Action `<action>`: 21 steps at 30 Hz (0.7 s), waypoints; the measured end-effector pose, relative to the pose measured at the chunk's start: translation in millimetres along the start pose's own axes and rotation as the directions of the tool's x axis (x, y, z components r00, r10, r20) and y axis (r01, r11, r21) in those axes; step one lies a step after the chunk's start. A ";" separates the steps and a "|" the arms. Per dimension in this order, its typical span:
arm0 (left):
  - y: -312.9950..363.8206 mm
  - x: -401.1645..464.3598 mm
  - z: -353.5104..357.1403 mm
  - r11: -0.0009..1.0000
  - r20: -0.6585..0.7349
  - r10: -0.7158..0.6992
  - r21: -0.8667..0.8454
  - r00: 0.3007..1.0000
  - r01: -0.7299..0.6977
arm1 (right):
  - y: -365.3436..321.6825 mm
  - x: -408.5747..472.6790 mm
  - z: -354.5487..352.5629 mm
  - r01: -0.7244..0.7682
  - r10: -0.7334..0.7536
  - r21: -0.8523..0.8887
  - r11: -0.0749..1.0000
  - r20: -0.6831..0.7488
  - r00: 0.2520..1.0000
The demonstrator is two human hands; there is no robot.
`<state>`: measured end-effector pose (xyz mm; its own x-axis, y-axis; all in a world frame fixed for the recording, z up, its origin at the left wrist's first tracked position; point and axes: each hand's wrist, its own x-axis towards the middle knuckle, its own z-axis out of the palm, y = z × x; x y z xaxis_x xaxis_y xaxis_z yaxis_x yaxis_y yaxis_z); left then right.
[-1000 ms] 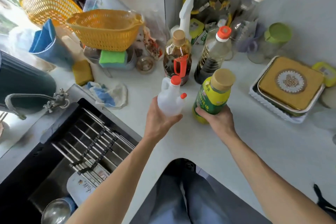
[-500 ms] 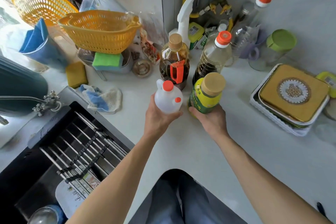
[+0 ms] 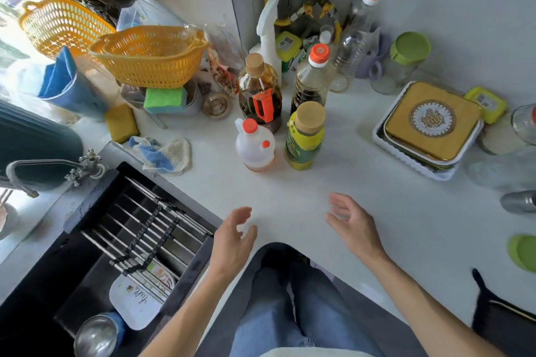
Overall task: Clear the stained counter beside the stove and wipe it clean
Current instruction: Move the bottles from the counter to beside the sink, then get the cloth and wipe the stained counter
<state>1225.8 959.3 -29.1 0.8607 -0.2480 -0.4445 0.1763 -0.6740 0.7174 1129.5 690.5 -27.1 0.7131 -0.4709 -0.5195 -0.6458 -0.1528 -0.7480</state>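
A small white jug with red caps [image 3: 254,145] stands on the white counter [image 3: 348,211] beside a green-and-yellow bottle with a tan cap [image 3: 304,139]. Behind them stand a dark sauce bottle with a red handle [image 3: 260,93] and a bottle with an orange cap [image 3: 311,78]. My left hand [image 3: 233,240] hovers empty near the counter's front edge, fingers relaxed. To its right my right hand [image 3: 352,226] also hangs empty above the counter, fingers loosely spread. A blue-and-white cloth [image 3: 162,152] lies by the sink corner.
A black sink [image 3: 87,255] with a rack sits at the left, tap [image 3: 84,168] beside it. Yellow baskets [image 3: 148,55], sponges [image 3: 165,100] and a spray bottle [image 3: 268,29] crowd the back. A gold tin in a white tray [image 3: 429,124] and jars stand at the right.
Both hands let go of the white jug and the green bottle, which now stand on the counter, and drew back toward the front edge.
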 end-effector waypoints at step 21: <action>57.7 -57.3 122.0 0.809 0.778 0.109 0.292 0.619 -0.510 | 160.4 -247.7 -47.5 -0.488 0.535 0.228 0.843 -0.245 0.809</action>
<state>1128.4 849.7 -27.6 0.1804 -0.7682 -0.6142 -0.4356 -0.6223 0.6504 836.3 741.4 1.2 0.1646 -0.6754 -0.7189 -0.8297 0.2993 -0.4712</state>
